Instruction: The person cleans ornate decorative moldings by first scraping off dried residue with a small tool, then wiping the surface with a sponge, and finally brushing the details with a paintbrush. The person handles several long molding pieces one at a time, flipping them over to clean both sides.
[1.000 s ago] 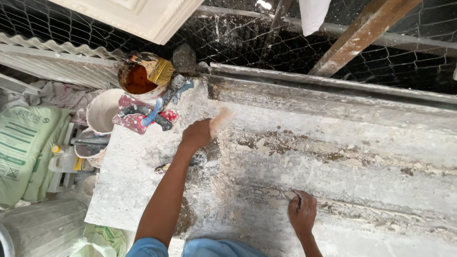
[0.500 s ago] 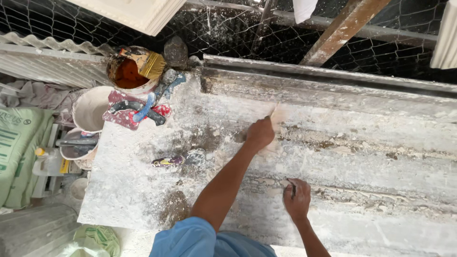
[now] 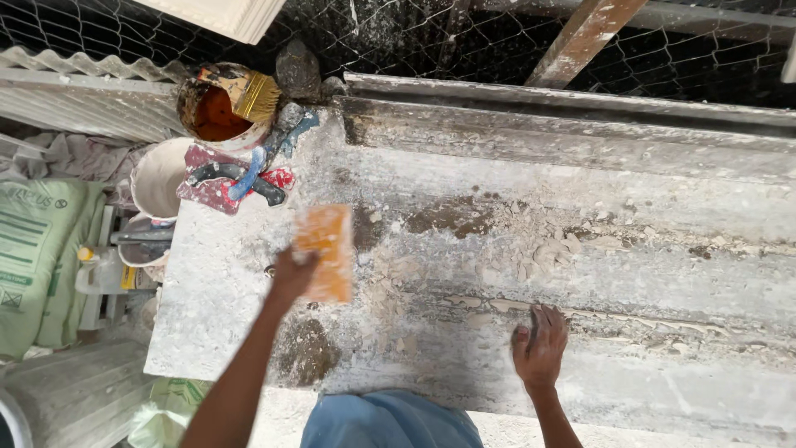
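Observation:
My left hand (image 3: 292, 274) grips an orange rectangular sanding pad (image 3: 326, 251) and holds it over the left part of a long, dusty white moulded slab (image 3: 580, 274). My right hand (image 3: 540, 344) rests flat, fingers spread, on the slab's near ridge, touching the crumbly white surface. Loose white flakes (image 3: 547, 249) lie in the slab's middle groove, beyond my right hand.
At the slab's left end stand a tin of orange-brown liquid (image 3: 217, 116) with a paintbrush (image 3: 249, 93), a white bucket (image 3: 157, 178) and red-and-blue hand tools (image 3: 236, 178). Green sacks (image 3: 37, 265) lie far left. Wire mesh (image 3: 414, 37) and a wooden beam (image 3: 584, 37) run behind.
My left hand swept from the slab's middle back to the left, and the orange pad now faces the camera. My right hand stayed planted on the near ridge.

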`<state>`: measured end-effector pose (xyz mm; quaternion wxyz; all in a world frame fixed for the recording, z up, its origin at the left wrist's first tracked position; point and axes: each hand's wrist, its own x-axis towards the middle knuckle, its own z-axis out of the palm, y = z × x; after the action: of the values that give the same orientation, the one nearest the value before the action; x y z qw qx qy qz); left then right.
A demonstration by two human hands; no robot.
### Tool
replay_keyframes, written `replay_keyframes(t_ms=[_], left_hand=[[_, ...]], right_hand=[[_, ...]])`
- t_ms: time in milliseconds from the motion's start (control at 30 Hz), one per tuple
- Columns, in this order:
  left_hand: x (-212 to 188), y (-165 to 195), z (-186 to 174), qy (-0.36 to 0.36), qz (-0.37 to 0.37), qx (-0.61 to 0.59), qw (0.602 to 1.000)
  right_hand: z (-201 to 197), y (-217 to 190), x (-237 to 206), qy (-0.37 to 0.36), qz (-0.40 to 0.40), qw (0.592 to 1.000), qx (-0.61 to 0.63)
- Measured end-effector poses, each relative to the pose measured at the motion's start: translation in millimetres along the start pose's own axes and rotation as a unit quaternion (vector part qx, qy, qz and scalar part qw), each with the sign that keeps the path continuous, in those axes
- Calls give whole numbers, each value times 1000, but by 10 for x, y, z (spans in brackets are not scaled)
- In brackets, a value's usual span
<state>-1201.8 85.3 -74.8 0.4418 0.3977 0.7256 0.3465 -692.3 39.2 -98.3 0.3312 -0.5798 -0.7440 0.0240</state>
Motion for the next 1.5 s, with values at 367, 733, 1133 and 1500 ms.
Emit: replay_keyframes(t_ms=[367, 733, 1133, 1500], left_hand=[[277, 1354, 2591, -121, 232, 93, 961], [-1395, -629, 80, -99, -39, 106, 989], [-1182, 1216, 2214, -275, 96, 145, 946], [-1190, 949, 2302, -133, 188, 175, 957]], right_hand=[[-73, 246, -298, 28, 20, 999, -14], [-43, -288, -485, 12, 3, 998, -64], [-885, 47, -1277, 127, 350, 924, 91], [-743, -926, -2153, 124, 467, 846, 224]])
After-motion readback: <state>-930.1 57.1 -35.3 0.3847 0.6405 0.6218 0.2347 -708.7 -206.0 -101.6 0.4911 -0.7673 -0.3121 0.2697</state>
